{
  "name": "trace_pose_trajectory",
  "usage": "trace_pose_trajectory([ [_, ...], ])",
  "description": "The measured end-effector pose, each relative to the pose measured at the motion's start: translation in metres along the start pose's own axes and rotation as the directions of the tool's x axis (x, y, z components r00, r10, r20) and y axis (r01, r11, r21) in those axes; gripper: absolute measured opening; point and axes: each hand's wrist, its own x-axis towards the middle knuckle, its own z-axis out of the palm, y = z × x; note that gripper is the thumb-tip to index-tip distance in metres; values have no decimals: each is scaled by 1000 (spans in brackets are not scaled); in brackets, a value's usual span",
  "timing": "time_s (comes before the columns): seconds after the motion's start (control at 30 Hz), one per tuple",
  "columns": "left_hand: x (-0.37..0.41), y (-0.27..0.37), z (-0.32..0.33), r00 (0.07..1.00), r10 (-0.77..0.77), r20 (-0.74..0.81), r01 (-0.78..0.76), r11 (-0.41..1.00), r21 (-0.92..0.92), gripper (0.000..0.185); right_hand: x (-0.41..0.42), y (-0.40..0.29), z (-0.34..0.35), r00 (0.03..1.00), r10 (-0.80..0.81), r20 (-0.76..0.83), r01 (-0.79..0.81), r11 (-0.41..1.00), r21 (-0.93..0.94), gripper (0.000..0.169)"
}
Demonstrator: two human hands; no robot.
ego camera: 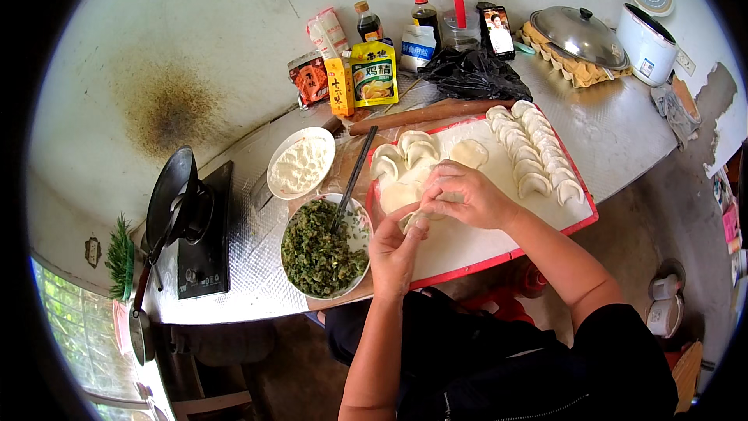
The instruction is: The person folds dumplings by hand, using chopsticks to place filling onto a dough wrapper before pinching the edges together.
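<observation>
My left hand (397,245) and my right hand (467,196) meet above the near left part of a floured white board with a red rim (467,269). Between their fingertips they pinch a partly folded dumpling (412,221), half hidden by the fingers. Flat dough wrappers (469,154) lie on the board beyond and beside my hands. Folded dumplings (418,148) sit at its far left, and rows of dumplings (534,152) line the right side. Left of my left hand stands a bowl of chopped green filling (324,251) with black chopsticks (353,178) leaning in it.
A bowl of flour (301,162) stands behind the filling. A wooden rolling pin (426,114) lies along the board's far edge, before a black plastic bag (476,76), seasoning packets (374,73) and bottles (425,11). A black wok (172,199) rests on the cooktop (204,263) at left.
</observation>
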Motion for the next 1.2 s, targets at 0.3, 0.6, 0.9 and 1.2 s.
trace_pose_trajectory([
  [0.3, -1, -3, 8, 998, 55, -39, -48, 985, 166, 42, -2, 1, 1, 1000, -9, 30, 10, 1000, -26, 19],
  [0.6, -3, 4, 13, 1000, 12, 7, -13, 982, 190, 45, 0, 4, 5, 997, -68, 23, 69, 996, -63, 12],
  [0.9, -1, -1, 6, 999, 29, -38, -26, 997, 75, 35, 0, 2, 5, 1000, -4, -1, 4, 1000, 13, 12],
  [1.2, -2, -7, 3, 999, 42, -34, -38, 991, 132, 25, -1, 0, 4, 997, -79, 0, 79, 996, -32, 16],
])
